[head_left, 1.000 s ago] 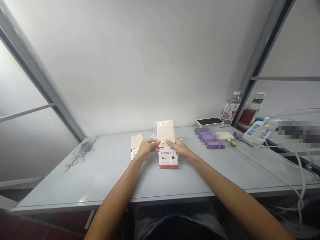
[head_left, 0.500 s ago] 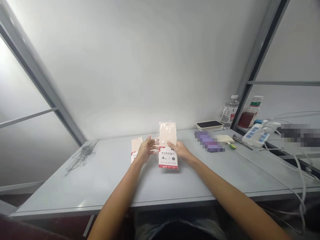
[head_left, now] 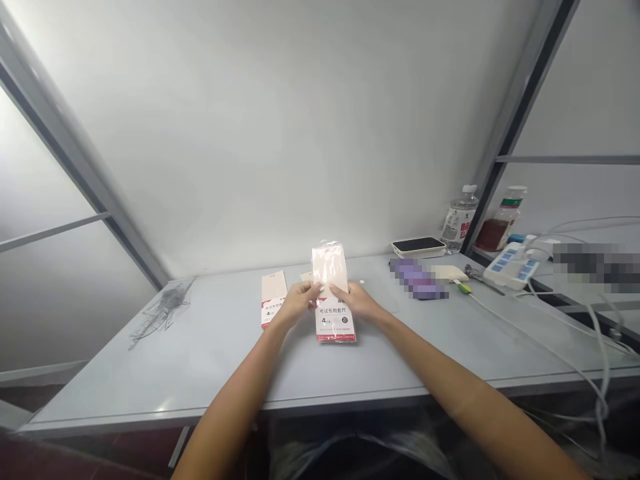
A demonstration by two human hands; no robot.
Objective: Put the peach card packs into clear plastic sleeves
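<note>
A ruler set packet (head_left: 335, 327), pale pink above and white with a red strip below, is held upright in a clear plastic sleeve over the middle of the table. My left hand (head_left: 299, 301) pinches its left edge, the thumb on the front. On the right edge my right hand (head_left: 363, 301) is closed the same way, thumb across the front. The fingers behind the packet are hidden. A second, similar packet (head_left: 273, 290) lies on the table just left of my left hand, partly covered by it. Behind the held packet a pale corner of something shows.
Along the right stand a phone (head_left: 419, 246), a purple blurred item (head_left: 417, 279), a clear bottle (head_left: 460, 220), a bottle of red liquid (head_left: 501, 220) and a white power strip (head_left: 513, 265) with cables. Dark scribble marks (head_left: 167, 310) spread over the table's left side.
My left hand, earlier with spread fingers beside the packet, has closed on its left edge. The packet's top has shifted slightly left. My right hand keeps its hold.
</note>
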